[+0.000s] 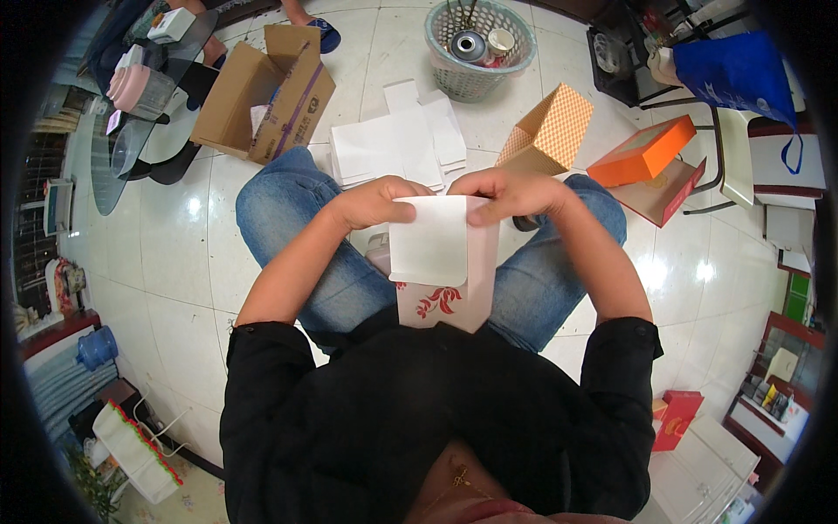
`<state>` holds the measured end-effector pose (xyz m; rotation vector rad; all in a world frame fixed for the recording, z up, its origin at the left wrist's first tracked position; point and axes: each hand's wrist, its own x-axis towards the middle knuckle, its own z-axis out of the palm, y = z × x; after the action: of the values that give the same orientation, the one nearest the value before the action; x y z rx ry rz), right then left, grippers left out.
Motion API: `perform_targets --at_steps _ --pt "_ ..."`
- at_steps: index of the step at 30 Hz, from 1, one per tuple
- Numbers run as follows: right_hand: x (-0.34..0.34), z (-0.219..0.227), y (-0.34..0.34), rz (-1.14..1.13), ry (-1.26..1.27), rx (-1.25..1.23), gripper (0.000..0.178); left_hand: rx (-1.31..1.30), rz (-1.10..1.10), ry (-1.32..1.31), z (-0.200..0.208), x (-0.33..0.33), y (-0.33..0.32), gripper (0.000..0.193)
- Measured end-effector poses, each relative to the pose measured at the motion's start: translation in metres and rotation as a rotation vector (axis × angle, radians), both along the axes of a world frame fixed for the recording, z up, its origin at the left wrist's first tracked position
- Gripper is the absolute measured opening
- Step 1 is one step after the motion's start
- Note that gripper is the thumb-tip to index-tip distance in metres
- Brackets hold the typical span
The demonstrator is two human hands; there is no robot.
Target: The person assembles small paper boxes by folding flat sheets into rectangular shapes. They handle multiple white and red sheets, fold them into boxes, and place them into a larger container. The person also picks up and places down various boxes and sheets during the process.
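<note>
A white paper box (447, 301) with a red floral print stands between my thighs, its pale top flap (428, 240) facing up. My left hand (377, 203) pinches the far left edge of the flap, thumb on top. At the box's far right corner my right hand (509, 194) grips with its thumb on the near side and fingers curled behind. Some fingertips are hidden behind the box. Just beyond my hands, a stack of flat white box blanks (384, 144) lies on the floor. A small greyish object (379, 253) shows partly beside the box, too covered to name.
An open cardboard carton (297, 100) stands far left, near a glass table (109, 166). A grey-green plastic basket (480, 80) holds a can and cup. On the right are a checkered box (559, 131), an orange box (642, 153) and a chair with a blue bag (733, 79). Another person's slippered foot (326, 37) is far off.
</note>
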<state>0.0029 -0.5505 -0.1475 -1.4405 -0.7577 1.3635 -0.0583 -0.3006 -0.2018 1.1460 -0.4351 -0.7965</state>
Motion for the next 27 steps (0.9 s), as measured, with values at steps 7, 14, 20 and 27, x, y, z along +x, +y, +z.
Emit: perform_targets --at_steps 7,14,20,27 --pt "-0.007 0.043 0.012 0.031 -0.008 -0.049 0.034 0.186 -0.089 -0.235 0.049 0.016 0.001 0.025" --pt "-0.019 0.060 0.015 -0.040 -0.183 -0.203 0.033 0.552 0.055 -0.466 0.081 -0.002 -0.022 0.022" --pt "-0.044 0.050 0.008 -0.172 -0.371 -0.203 0.029 0.441 0.212 -0.246 0.063 -0.022 -0.035 0.016" --pt "-0.066 0.067 0.009 -0.217 -0.710 -0.392 0.028 0.301 0.251 -0.124 0.048 -0.025 -0.042 0.017"
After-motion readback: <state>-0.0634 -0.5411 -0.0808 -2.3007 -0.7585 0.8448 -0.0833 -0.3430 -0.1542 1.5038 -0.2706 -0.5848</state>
